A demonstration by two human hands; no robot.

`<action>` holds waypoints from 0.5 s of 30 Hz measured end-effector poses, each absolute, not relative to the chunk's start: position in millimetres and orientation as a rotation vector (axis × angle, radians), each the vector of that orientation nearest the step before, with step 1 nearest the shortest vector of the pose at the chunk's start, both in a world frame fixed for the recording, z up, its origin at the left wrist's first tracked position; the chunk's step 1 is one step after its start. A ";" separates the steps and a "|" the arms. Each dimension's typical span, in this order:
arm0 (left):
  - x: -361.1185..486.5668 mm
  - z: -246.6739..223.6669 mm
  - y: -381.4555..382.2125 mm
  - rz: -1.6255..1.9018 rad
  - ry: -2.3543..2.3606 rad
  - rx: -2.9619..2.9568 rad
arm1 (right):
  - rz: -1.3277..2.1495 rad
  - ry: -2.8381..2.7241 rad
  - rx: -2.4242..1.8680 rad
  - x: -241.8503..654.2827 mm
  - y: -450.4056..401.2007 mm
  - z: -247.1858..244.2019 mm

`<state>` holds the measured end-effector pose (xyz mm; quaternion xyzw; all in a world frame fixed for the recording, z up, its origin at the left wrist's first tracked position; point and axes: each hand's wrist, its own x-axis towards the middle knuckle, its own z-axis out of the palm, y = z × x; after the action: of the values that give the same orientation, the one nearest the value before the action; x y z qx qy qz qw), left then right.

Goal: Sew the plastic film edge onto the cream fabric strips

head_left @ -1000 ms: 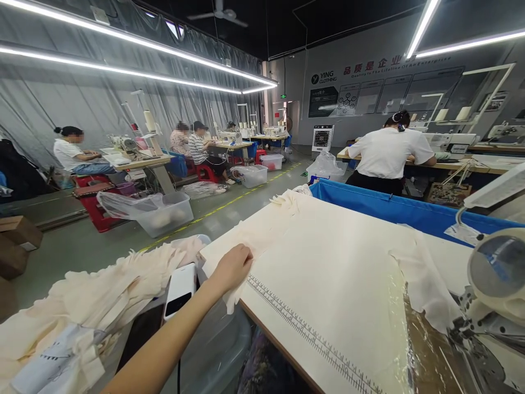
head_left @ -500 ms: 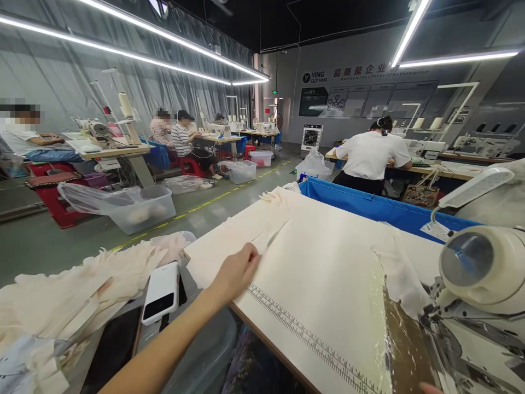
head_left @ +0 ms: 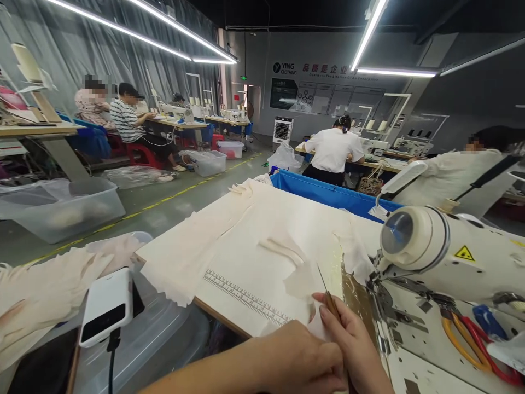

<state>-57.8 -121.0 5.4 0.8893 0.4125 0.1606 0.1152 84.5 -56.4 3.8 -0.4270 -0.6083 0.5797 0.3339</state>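
My right hand (head_left: 348,328) is closed round a thin pointed tool (head_left: 331,303) with a brown handle, and pale fabric touches its fingertips. Just left of it, my left hand (head_left: 301,355) is closed, its fingers bent; what they hold is hidden. A pale fabric piece (head_left: 301,279) lies on the white board (head_left: 229,262) ahead of both hands. More pale fabric (head_left: 184,251) covers the board's left side, beyond the printed ruler marks (head_left: 246,298).
The sewing machine (head_left: 435,241) stands at right, with orange-handled pliers (head_left: 461,339) beside it. At left are a white power bank (head_left: 107,306) and a fabric pile (head_left: 49,279). A blue bin (head_left: 332,197) is behind the board; people sit beyond.
My left hand has moved right and toward me, beside my right hand. My right hand has come into view with the tool. Another fabric piece now lies on the board. The view has turned right.
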 end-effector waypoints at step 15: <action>-167.5 12.3 -21.8 0.295 2.150 2.229 | 1.154 -1.462 -1.312 114.5 -74.0 -9.6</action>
<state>-167.5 -21.8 12.3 0.7163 0.6911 0.0948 0.0152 114.5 -74.0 -9.6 -0.5230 -0.5829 0.4600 0.4185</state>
